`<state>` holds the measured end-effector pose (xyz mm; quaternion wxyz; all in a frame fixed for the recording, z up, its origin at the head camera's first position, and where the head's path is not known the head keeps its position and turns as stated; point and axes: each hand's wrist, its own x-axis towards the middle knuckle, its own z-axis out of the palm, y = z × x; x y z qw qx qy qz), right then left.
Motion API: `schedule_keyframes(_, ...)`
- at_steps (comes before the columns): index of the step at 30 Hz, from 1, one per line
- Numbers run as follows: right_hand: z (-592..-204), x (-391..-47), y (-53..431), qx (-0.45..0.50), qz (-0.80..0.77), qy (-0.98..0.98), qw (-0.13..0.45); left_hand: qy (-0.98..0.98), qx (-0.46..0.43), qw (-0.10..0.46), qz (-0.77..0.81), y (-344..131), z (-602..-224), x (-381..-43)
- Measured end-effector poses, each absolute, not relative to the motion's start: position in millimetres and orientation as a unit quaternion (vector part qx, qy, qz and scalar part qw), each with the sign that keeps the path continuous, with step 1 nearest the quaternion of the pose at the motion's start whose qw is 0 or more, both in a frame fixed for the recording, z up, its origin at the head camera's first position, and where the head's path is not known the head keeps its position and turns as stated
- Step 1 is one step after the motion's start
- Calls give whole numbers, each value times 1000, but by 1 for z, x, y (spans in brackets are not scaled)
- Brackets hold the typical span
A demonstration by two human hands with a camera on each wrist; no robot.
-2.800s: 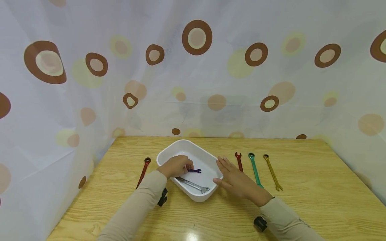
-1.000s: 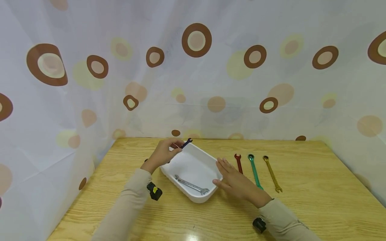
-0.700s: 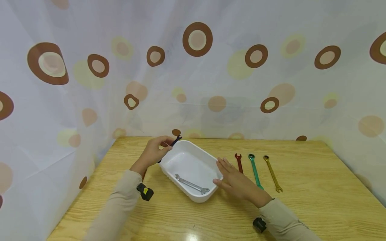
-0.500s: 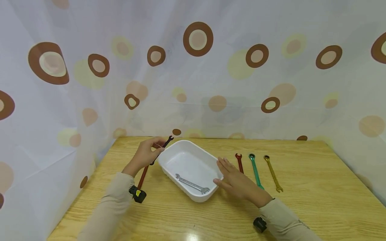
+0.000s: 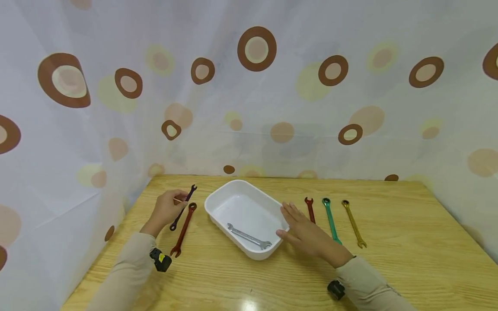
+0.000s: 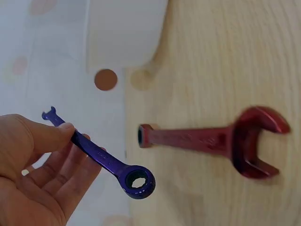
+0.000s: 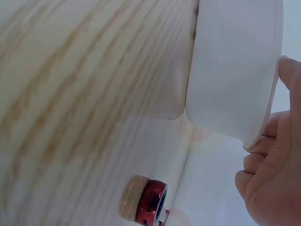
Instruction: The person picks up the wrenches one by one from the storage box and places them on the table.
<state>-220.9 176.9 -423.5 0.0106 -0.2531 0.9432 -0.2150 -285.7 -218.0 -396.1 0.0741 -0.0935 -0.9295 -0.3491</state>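
My left hand pinches a small purple combination wrench between thumb and fingers, its ring end pointing toward me. The wrench is held left of a red wrench lying on the table. A white plastic bin stands in the middle, turned at an angle, with a silver wrench lying in it. My right hand rests against the bin's right corner, fingers extended. In the right wrist view, its thumb and fingertips touch the bin's rim.
Right of the bin, a second red wrench, a green wrench and a gold wrench lie side by side on the wooden table. The right hand partly covers the second red one. A spotted curtain hangs behind and at the sides.
My left hand has lifted the purple wrench out of the bin and carried it left, past the bin's rim and the left red wrench. The right hand has stayed at the bin's corner.
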Motion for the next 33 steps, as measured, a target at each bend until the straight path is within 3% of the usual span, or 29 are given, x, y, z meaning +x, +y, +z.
schedule_keyframes(6, -424, -221, 176, -251, -221, 942, 16, -938, -31, 39, -343, -232, -408, -278)
schedule_keyframes(14, -424, -221, 176, -249, -223, 942, 15, -943, -11, 13, -332, -244, -420, -279)
schedule_keyframes(33, -427, -222, 177, -249, -221, 943, 8, -948, -4, 7, -320, -243, -427, -279)
